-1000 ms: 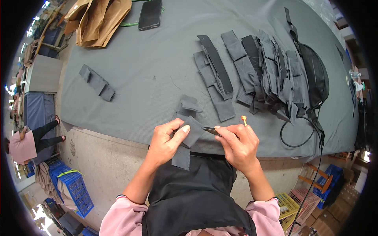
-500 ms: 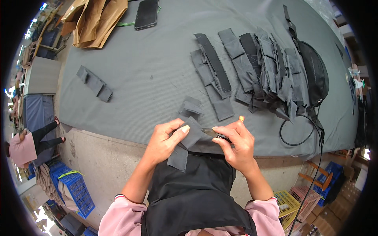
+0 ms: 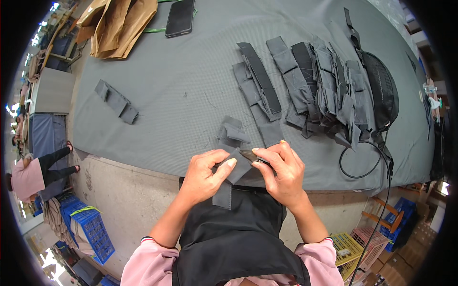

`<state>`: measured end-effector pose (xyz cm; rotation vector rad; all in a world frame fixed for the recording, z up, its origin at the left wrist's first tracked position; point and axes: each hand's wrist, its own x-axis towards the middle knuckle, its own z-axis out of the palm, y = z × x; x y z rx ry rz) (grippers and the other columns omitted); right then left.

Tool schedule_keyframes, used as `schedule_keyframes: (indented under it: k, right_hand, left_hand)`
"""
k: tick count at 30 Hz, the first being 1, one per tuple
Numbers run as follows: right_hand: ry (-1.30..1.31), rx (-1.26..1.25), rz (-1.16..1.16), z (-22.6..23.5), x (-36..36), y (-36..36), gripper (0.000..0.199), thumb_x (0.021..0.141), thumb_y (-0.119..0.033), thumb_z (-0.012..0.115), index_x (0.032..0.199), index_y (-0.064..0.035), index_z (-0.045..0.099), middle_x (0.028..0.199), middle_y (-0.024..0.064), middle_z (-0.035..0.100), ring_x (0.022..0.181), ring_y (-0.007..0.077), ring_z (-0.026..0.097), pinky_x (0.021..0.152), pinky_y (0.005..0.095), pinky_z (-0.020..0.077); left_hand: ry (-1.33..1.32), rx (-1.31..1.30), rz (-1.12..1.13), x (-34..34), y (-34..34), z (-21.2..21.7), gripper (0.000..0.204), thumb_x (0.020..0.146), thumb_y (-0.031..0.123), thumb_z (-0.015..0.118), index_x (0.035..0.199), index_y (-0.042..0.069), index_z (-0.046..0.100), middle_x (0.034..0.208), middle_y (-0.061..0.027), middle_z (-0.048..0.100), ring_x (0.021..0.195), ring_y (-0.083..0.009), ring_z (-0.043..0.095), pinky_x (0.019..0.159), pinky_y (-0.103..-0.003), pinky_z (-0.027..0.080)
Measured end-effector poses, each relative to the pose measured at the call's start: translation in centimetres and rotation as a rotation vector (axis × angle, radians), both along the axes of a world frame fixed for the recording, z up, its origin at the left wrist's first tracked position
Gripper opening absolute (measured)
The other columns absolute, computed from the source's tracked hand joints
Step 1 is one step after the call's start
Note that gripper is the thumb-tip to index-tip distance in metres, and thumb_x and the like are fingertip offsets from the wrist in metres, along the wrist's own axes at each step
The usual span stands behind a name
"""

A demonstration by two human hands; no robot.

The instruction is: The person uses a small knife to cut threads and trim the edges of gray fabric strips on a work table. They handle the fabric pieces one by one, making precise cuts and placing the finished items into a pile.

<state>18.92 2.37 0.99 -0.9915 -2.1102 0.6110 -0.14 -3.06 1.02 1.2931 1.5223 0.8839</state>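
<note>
Near the table's front edge my left hand [image 3: 205, 175] pinches a dark grey fabric strip [image 3: 239, 168] between thumb and fingers. One end of it hangs down over my black apron, and a folded part lies on the table beyond. My right hand [image 3: 285, 172] grips small thread snips [image 3: 248, 155], mostly hidden by the fingers, their metal tip touching or very close to the strip's edge. An orange-yellow band shows on a right finger. Just past my hands lie several stitched grey strips [image 3: 257, 107], with a denser pile [image 3: 329, 86] to their right.
A single grey strip [image 3: 116, 102] lies at the left. Farther back are a brown paper bag [image 3: 112, 28] and a phone [image 3: 180, 18]. A black mesh pouch [image 3: 381, 90] with a cable sits at the right. Crates [image 3: 93, 229] stand on the floor, and another person [image 3: 31, 176] is at the far left.
My right hand has shifted a little left, bringing the snips' tip up to the strip. The held strip has turned slightly and moved right with my left hand.
</note>
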Motion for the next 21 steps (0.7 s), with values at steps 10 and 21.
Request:
schedule_keyframes:
  k: [10, 21]
  right_hand:
    - [0.594, -0.872, 0.163, -1.3, -0.1, 0.2, 0.021, 0.078, -0.006, 0.071, 0.097, -0.0039, 0.064, 0.082, 0.0009, 0.057, 0.06, 0.0098, 0.049, 0.053, 0.0232, 0.0389]
    - [0.752, -1.065, -0.229, -0.5, -0.2, -2.1, 0.021, 0.085, -0.002, 0.06, 0.105, -0.0002, 0.058, 0.094, 0.0027, 0.05, 0.064, 0.0063, 0.048, 0.053, 0.0189, 0.0382]
  left_hand:
    - [-0.268, -0.106, -0.11, -1.1, 0.2, 0.9, 0.021, 0.09, 0.017, 0.058, 0.094, -0.003, 0.064, 0.076, -0.0051, 0.06, 0.07, -0.0112, 0.054, 0.064, -0.026, 0.043]
    - [-0.043, 0.052, -0.005, 0.0, 0.2, 0.1, 0.015, 0.087, 0.012, 0.061, 0.091, -0.003, 0.064, 0.071, -0.0058, 0.055, 0.062, -0.0123, 0.049, 0.058, -0.026, 0.04]
